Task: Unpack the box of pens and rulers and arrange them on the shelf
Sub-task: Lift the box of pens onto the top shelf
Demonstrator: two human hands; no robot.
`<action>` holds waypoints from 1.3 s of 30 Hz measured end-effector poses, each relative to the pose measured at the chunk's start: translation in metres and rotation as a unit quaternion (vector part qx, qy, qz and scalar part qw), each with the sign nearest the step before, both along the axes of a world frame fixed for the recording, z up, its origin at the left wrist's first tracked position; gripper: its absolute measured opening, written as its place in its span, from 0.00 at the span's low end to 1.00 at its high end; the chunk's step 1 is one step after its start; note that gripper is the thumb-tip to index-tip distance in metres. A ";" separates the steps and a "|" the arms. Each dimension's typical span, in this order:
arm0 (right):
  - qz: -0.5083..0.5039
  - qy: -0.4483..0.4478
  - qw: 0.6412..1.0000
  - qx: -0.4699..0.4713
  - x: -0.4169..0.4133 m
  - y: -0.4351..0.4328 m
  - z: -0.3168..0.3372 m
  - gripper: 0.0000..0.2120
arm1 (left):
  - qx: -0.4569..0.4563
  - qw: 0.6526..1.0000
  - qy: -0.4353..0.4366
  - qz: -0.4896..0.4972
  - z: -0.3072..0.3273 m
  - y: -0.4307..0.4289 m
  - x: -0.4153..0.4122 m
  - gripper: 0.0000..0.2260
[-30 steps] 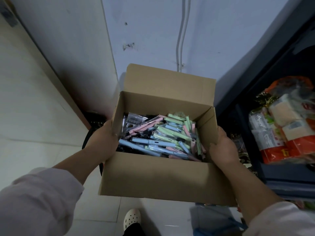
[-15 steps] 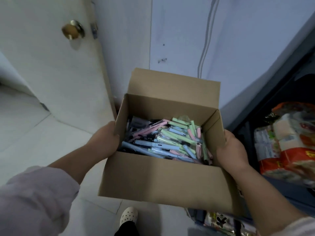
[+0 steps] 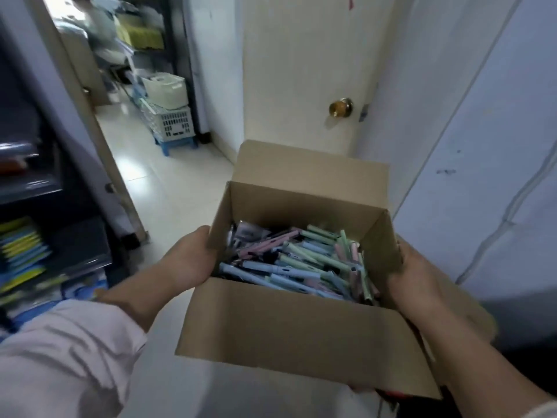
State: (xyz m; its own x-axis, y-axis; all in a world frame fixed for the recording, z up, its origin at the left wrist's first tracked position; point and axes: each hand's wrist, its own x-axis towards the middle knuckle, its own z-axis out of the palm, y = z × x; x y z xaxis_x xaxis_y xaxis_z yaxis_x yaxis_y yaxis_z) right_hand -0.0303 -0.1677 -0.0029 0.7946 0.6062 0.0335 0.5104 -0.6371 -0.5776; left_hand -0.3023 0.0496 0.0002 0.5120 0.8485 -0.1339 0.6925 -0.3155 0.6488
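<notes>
Box [image 3: 301, 324]: one, brown cardboard, top flaps open, held off the floor between both hands in front of the torso.
Left hand [image 3: 188, 262] grips the box's left wall, palm flat against the outside near the rim. Right hand [image 3: 414, 277] grips the right wall the same way, just beside the folded-out right flap. Fingertips of both are hidden behind the cardboard.
Pens [image 3: 301, 263]: loose heap filling the bottom of the box, lying crosswise over each other, between the two hands and below rim level. Pastel green, blue and pink barrels. Too many and too overlapped to count. Far-left corner holds what looks like clear-wrapped packs, too blurred to be sure. Can't pick out any rulers in the pile.
Writing: nothing legible on the box or pens, motion blur.
Around it: one cream door [image 3: 301, 70] behind the box with one brass knob [image 3: 340, 107]. Dark shelf unit [image 3: 36, 188] at far left, well apart from the box, with yellow and blue stock stacked in it. Two white baskets [image 3: 173, 116] stacked on the floor beyond the doorway. Pale sleeve [image 3: 60, 357] on the left arm.
</notes>
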 end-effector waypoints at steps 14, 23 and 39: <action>0.226 -0.057 0.972 0.031 -0.293 0.171 0.035 0.09 | 0.023 0.965 -0.039 0.257 0.042 0.026 -0.366 0.10; 0.350 -0.040 0.933 0.072 -0.488 0.256 0.053 0.07 | 0.045 0.926 -0.025 0.373 0.069 0.022 -0.567 0.08; 0.532 -0.050 0.843 0.060 -0.741 0.441 0.121 0.07 | 0.068 0.836 -0.037 0.544 0.115 0.076 -0.790 0.07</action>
State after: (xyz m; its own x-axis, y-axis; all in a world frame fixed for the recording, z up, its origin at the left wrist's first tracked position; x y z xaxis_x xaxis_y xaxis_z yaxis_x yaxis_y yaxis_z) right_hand -0.7712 0.2731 0.1177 -0.2064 0.9619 0.1793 0.8062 0.2710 -0.5258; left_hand -1.0919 0.1258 0.1156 -0.5696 0.8219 -0.0012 0.5769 0.4008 0.7117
